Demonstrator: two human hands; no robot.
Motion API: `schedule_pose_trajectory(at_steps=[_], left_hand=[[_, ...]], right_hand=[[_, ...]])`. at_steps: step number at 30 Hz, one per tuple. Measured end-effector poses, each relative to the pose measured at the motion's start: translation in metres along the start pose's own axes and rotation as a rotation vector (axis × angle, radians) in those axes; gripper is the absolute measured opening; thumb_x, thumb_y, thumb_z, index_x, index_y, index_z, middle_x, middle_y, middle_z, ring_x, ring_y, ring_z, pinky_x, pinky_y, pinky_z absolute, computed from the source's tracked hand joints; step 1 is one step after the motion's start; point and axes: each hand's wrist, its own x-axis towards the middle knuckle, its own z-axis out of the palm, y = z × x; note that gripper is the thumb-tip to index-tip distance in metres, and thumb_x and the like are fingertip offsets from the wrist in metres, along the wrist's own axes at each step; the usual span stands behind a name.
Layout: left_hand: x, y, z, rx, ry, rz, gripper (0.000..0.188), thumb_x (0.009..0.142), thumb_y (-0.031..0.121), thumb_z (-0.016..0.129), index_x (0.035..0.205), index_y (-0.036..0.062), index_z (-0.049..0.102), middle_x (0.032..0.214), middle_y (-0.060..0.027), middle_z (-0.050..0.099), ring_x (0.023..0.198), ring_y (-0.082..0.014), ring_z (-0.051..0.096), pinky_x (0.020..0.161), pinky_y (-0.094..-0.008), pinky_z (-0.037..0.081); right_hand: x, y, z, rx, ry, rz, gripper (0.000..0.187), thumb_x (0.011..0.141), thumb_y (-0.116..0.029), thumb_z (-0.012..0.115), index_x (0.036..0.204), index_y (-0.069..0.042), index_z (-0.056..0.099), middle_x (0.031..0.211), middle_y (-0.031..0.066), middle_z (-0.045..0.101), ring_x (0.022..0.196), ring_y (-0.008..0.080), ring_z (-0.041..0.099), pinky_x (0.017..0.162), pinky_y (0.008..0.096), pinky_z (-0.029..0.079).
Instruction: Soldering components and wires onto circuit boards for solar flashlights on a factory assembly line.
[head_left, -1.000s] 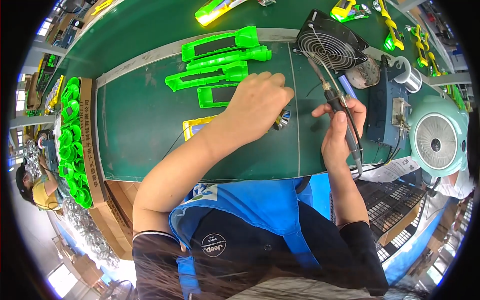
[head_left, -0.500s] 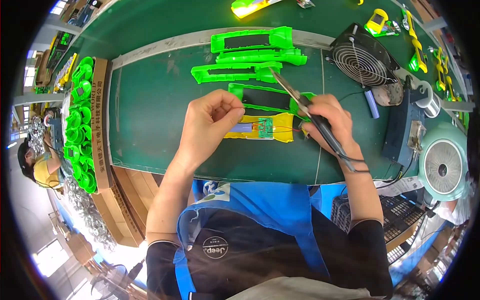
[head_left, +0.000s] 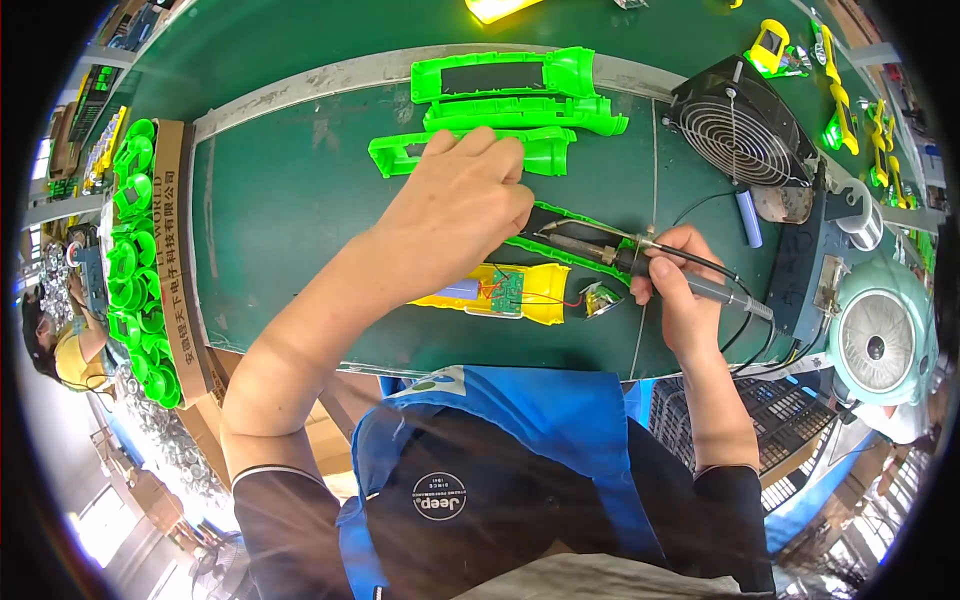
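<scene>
With the yellow shell as the clock's centre, a carton of green parts stands at nine o'clock. The left hand hangs at eleven, its fingers curled in; whether they pinch anything cannot be told, as the fingertips are hidden. Its forearm crosses over the shell's left end, so a dropped elbow could knock the blue cell or the circuit board lying inside. A green shell sits at one o'clock, beneath the soldering iron; if the tip is hot, a dipping wrist could scorch that plastic, and the left knuckles seem near enough to be burned by a slip. Thin leads run to the small reflector at three; a brush from the nearby right hand might tug their joints loose. That hand pinches the iron's handle between thumb and fingers, its trailing cable liable to snag.
</scene>
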Motion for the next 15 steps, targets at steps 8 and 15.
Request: schedule_pose_trajectory(at_steps=[8,15], left_hand=[[0.0051,0.0038,0.0000,0.171,-0.014,0.000,0.007,0.073,0.012,0.069,0.068,0.0100,0.064,0.080,-0.0026,0.048,0.084,-0.0197,0.051,0.073,-0.0363,0.037],[0.0032,0.0022,0.0048,0.167,0.027,-0.003,0.007,0.073,0.012,0.069,0.068,0.0102,0.064,0.080,-0.0024,0.050,0.084,-0.0193,0.051,0.074,-0.0361,0.036]], right_hand=[[0.0066,-0.0038,0.0098,-0.072,0.002,0.033,0.022,0.088,-0.019,0.066,0.094,-0.001,0.055,0.069,0.0055,0.061,0.055,0.0091,0.059,0.050,0.0214,0.047],[0.0095,-0.0050,0.0110,-0.117,-0.043,0.022,0.022,0.088,-0.017,0.067,0.093,0.000,0.055,0.072,0.0064,0.063,0.056,0.0093,0.060,0.050,0.0218,0.048]])
